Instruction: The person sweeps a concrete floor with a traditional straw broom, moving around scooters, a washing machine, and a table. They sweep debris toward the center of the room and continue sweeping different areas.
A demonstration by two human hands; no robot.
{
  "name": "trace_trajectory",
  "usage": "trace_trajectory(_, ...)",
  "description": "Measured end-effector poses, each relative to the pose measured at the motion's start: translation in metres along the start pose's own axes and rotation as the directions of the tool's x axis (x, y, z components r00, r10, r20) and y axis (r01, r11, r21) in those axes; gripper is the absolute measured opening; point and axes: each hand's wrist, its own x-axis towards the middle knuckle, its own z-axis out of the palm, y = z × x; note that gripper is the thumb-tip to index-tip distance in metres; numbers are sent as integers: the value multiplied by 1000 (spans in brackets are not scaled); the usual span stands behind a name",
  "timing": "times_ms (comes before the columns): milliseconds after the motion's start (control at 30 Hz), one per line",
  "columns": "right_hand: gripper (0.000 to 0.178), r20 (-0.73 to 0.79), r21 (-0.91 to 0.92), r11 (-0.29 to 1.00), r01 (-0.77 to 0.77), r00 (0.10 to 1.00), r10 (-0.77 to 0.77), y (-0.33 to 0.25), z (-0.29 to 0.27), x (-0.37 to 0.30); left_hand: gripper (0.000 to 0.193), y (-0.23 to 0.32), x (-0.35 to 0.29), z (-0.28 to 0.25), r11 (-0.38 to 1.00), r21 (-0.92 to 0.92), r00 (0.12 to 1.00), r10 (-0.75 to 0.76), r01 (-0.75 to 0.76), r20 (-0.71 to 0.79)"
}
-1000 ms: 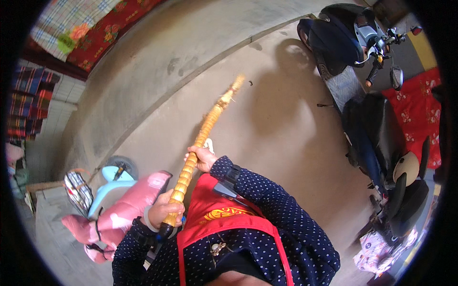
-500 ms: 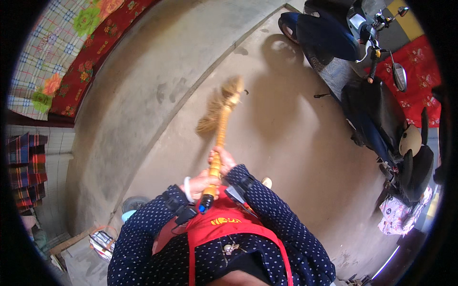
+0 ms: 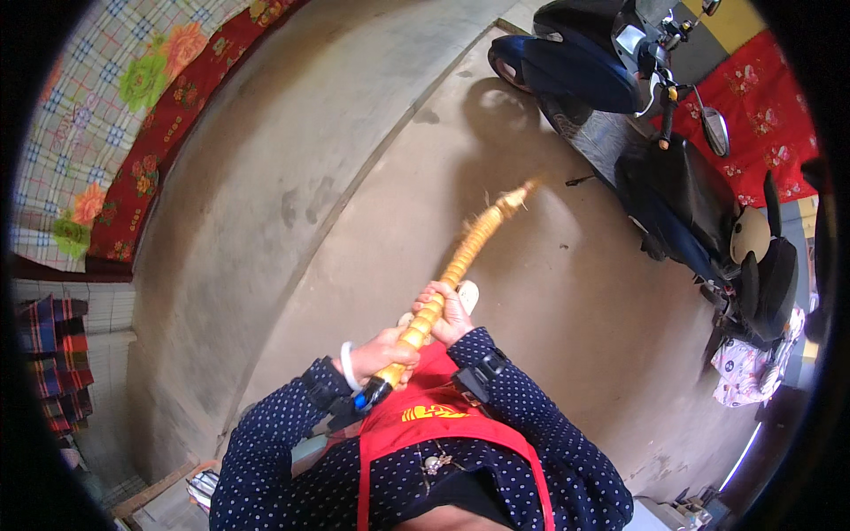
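Left hand (image 3: 385, 356) is seen clamped on the lower part of a broom (image 3: 462, 257), just above its butt; right hand (image 3: 452, 319) is closed around the shaft a little farther up. A smooth white bracelet (image 3: 349, 365) is worn at the left wrist.

Materials: both sleeves (image 3: 540, 398) are of dark navy cloth, printed with small white dots. Red fabric, flat and plain but for a yellow print, is noted in the apron (image 3: 443, 429). The floor (image 3: 398, 239) is of dull, grey-brown concrete, faintly stained. At upper right, glossy curved dark blue panels are shown by a scooter (image 3: 575, 75); behind it a red flowered cloth (image 3: 744, 111) is hung. A rounded cream helmet (image 3: 753, 235) is placed by the seat.

Broom: held slantwise in front of the apron and over the floor, pointing away to the upper right. The shaft is yellow, glossy and ringed in close, slightly bulging segments, gently curved. Its near end is capped in black, with blue at the tip. Loose straw-like fibres are shed near the far end, which is blurred; contact with the floor cannot be determined.
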Motion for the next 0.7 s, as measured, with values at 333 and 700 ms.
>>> trace_trajectory(333, 17, -127, -218, 966, -137, 986, 111, -65, 55, 171, 44, 57, 61, 4, 989, -59, 887, 94, -136, -453)
trace_trajectory(700, 14, -131, 66, 981, 182, 976, -172, -226, 2, 68, 37, 124, 179, 78, 937, 74, 938, -333, 340, -97)
